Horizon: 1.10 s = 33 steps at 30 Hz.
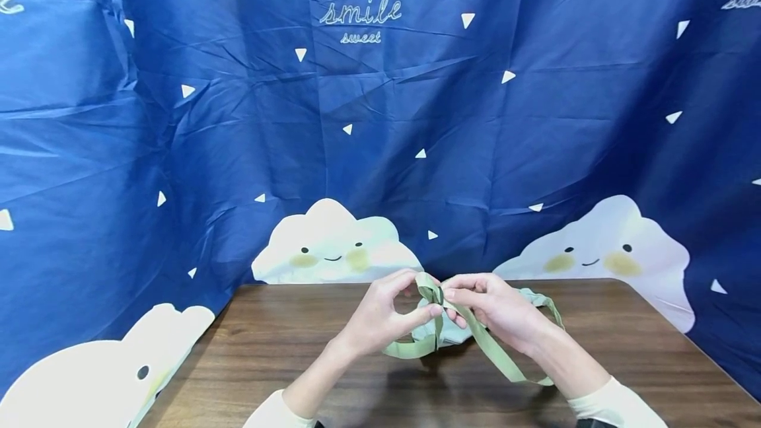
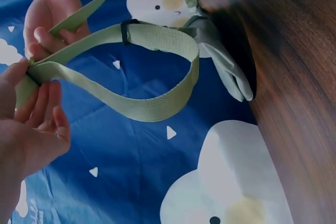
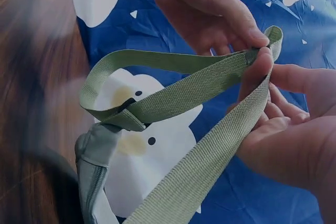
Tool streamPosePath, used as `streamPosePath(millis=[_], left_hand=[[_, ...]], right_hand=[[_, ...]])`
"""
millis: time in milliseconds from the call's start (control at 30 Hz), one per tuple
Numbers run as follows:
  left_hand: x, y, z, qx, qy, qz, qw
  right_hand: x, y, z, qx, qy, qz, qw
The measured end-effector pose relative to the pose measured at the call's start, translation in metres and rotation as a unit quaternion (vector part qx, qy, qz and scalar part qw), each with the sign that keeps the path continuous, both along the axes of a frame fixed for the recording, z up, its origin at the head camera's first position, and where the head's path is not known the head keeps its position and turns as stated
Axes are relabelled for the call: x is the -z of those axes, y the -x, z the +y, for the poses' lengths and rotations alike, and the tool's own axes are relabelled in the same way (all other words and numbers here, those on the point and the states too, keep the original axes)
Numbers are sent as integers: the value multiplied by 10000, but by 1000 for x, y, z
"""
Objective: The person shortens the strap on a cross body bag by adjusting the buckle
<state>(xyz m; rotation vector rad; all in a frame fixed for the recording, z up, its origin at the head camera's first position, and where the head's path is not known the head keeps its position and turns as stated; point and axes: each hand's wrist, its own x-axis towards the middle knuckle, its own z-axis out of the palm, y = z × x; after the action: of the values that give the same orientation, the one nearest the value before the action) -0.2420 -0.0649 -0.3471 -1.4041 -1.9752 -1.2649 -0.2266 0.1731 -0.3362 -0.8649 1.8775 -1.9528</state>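
At nine o'clock of the scene we saw the blue cloud-print backdrop (image 1: 178, 150) rising behind the wooden table (image 1: 267, 349), one smiling cloud (image 1: 333, 246) at about eleven o'clock of our hands. Our left hand (image 1: 380, 316) hovered above the table's middle, thumb and curled fingers pinching a fold of the green webbing strap (image 1: 429, 290). From that pinch a loop of the strap sagged toward six o'clock. Directly at three o'clock of the left hand, touching the same fold, our right hand (image 1: 493, 309) gripped the strap between thumb and forefinger. Behind both hands, toward twelve o'clock and mostly hidden by them, the pale green bag (image 1: 442, 332) lay on the table, the strap running to it.
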Motion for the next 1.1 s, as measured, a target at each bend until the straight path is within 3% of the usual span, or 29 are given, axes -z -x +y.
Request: streamPosePath(millis=[267, 433, 600, 833, 1100], left_hand=[[1, 3, 2, 7, 226, 350, 9991], [1, 3, 1, -104, 186, 394, 9990], [1, 4, 0, -80, 282, 378, 9989], [6, 8, -1, -68, 613, 137, 9980], [15, 8, 8, -147, 901, 420, 9949]], right_hand=[[-1, -2, -4, 308, -390, -225, 9985], [-2, -3, -4, 219, 80, -115, 9997], [-5, -4, 0, 34, 913, -182, 9957], [-7, -2, 5, -657, 2173, -94, 9738], [-9, -5, 3, -1660, 2619, -335, 9501]])
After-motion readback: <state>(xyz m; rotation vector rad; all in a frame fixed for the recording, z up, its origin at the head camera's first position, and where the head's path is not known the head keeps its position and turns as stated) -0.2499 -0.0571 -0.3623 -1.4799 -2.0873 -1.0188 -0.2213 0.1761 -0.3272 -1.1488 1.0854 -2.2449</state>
